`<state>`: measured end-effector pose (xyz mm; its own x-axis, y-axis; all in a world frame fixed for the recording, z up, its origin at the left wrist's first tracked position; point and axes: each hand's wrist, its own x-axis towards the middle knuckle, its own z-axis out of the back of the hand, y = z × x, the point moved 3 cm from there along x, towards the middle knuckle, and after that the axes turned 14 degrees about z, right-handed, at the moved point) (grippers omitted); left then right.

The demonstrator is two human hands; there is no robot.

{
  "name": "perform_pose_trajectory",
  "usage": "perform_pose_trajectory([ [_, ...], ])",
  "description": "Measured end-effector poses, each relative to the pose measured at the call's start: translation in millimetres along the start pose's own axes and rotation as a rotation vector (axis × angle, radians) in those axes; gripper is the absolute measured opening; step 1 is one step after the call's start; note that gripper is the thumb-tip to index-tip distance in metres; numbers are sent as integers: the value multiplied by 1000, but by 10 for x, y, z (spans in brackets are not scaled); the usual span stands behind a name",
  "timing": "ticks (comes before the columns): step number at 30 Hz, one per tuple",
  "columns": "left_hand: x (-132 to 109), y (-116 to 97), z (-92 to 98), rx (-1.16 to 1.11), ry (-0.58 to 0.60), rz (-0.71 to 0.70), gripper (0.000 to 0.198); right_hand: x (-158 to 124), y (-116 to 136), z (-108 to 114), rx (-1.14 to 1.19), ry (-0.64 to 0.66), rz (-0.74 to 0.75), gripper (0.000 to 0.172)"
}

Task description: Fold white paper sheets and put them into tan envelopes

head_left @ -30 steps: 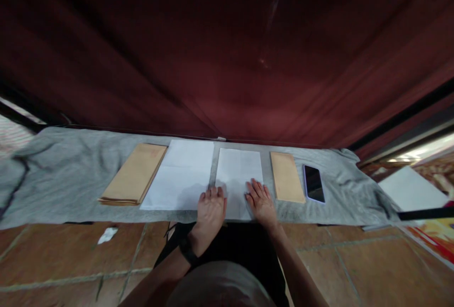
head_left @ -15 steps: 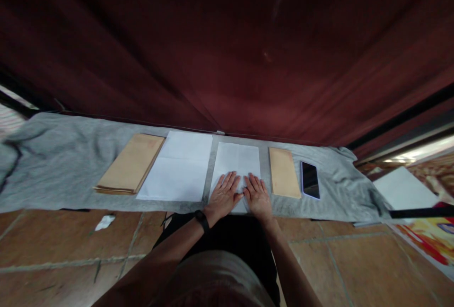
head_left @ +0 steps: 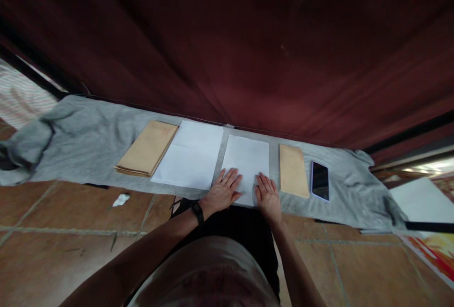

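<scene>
Head view, left hand: the left hand [head_left: 222, 195] lies palm down, fingers extended and gripping nothing, on the near left part of the white sheet [head_left: 247, 152].
Right hand: the right hand [head_left: 268, 198] rests at the sheet's near right edge, fingers likewise straight and unclosed; pressing from both sides probably holds the paper flat.
White sheet: directly before the person on the cloth-covered worktop [head_left: 349, 188], likely for even reach; a faint crease may cross it, but blur leaves this unsure.
Larger paper: the larger white paper [head_left: 193, 153] lies just left, seemingly within easy reach.
Brown paper: a thick brown stack [head_left: 149, 146] sits beyond that; a thinner brown piece [head_left: 293, 171] lies right of the sheet.
Phone: the phone [head_left: 320, 181] lies farther right, apparently out of the way.
</scene>
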<state>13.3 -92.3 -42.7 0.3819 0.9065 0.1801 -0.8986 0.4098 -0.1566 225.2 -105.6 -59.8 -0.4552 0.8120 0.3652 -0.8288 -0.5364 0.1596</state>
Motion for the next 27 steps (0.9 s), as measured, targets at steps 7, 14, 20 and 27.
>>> perform_pose_trajectory([
  [7,-67,3,67,11,96,-117,78,-133,21,36,-8,-40,15,47],
  [14,-58,-14,66,-4,120,-106,78,-255,15,50,72,-42,36,47],
  [20,-33,-44,68,-11,116,-66,73,-362,-24,117,188,-13,61,47],
  [27,18,-76,46,10,129,-60,67,-329,167,256,155,115,112,56],
])
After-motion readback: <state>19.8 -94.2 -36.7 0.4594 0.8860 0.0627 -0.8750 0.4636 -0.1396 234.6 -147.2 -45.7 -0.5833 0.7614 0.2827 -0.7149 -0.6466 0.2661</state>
